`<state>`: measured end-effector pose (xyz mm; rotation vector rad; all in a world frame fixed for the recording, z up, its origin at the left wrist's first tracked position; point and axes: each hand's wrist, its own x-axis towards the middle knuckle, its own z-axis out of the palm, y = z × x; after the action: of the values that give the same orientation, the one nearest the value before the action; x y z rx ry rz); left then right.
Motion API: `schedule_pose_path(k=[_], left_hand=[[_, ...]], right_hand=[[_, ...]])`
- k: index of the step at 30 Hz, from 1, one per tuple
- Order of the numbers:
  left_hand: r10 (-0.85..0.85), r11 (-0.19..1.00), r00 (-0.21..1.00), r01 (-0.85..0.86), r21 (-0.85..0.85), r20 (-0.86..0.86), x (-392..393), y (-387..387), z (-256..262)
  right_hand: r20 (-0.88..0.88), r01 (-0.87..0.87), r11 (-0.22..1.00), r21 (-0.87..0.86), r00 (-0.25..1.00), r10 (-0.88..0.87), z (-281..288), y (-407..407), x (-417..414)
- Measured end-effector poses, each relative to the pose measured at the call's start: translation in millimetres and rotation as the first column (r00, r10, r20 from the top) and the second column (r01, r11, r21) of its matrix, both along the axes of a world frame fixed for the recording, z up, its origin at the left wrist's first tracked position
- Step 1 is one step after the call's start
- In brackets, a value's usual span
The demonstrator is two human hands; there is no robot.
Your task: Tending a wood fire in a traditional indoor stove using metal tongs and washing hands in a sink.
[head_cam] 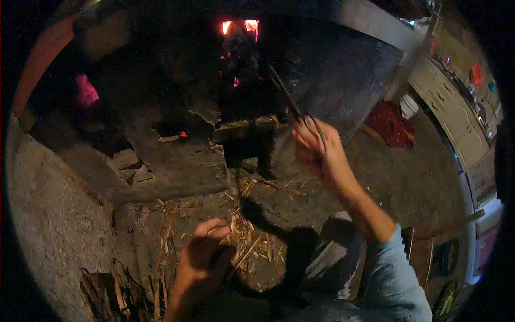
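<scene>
My right hand [318, 141] grips metal tongs [287, 94] by their handle end, and the tips point up and left toward the dark firebox. Behind them, flames [241, 28] glow in the opening of an earthen stove [193, 157], with small embers [236, 82] below. My left hand [209, 241] is at the lower middle, fingers curled, above the floor; whether it holds anything is unclear in the shadow. Wood chips and splinters [247, 241] lie scattered on the floor beside it. A charred stick [171, 138] with a glowing tip rests in a hollow of the stove.
Upright sticks of firewood [116, 294] stand at the lower left by a rough wall [56, 193]. Broken stones [128, 165] lie on the stove's left ledge. At the right are a dark red cloth [390, 124], a pale cabinet [446, 108] and a wooden seat or frame [420, 257].
</scene>
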<state>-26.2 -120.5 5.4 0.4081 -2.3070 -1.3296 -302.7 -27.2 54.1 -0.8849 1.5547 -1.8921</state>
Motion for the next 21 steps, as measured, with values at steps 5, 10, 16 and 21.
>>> schedule_pose_path(k=[5, 10, 16, 21], left_hand=[[-0.03, 0.991, 0.999, 0.035, -0.132, 0.043, -2, -6, 8], [-0.082, 0.952, 0.996, 0.068, -0.298, -0.037, -3, -10, -1], [-0.044, 0.999, 0.997, 0.045, -0.019, 0.068, 1, 2, 19], [-0.012, 0.986, 1.0, 0.013, -0.164, 0.008, 2, -2, 10]], right_hand=[[0.415, -0.158, 0.963, -0.217, 0.878, 0.237, -3, 10, 31], [0.456, -0.235, 0.861, -0.452, 0.769, 0.449, -26, -37, 18], [0.503, -0.15, 0.861, -0.487, 0.758, 0.416, -31, -71, 10], [0.361, -0.099, 0.965, -0.242, 0.914, 0.184, -1, -49, 25]])
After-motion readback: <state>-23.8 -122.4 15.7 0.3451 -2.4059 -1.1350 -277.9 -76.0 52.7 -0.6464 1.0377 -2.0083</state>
